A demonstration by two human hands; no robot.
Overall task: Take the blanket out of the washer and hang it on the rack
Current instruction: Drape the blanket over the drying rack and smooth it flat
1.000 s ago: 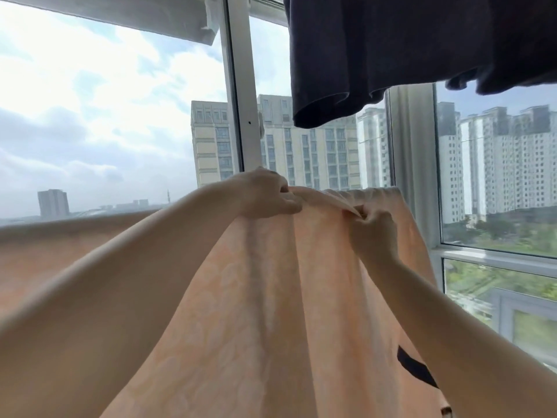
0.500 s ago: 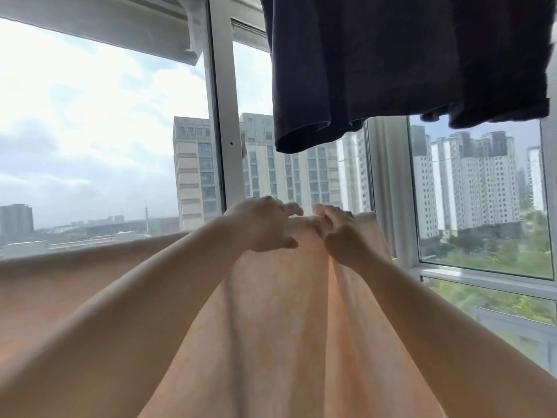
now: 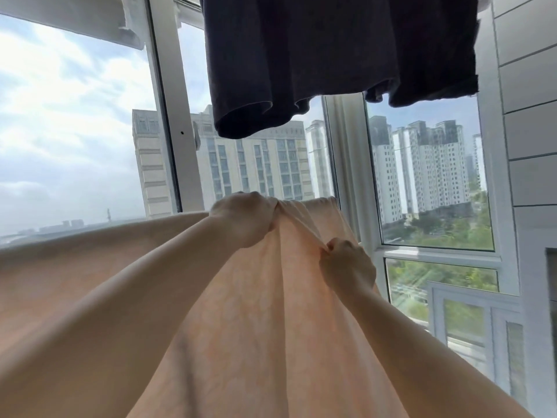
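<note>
At the window (image 3: 75,116), from the left, the peach blanket (image 3: 256,327) stretches in a long band below the glass and then falls toward me in a broad drape. I cannot see the rack itself; the cloth hides whatever carries its top edge, though it looks to be hung over something there. My left hand (image 3: 244,218) is clenched on that top edge, fingers curled over a bunched fold. Just to the right and lower, my right hand (image 3: 346,267) pinches a ridge of the same cloth that runs up to my left fist. Above both hangs a dark garment (image 3: 316,55), apart from the blanket.

What could go wrong, as I judge it: if I tug the ridge too hard with the right hand, the whole blanket may slide off toward me, since most of its weight seems to hang on my side. Letting go before the bunch is spread could leave a thick fold that dries badly. Lifting high might brush the dark garment.

No brand, label or writing can be read anywhere.
</note>
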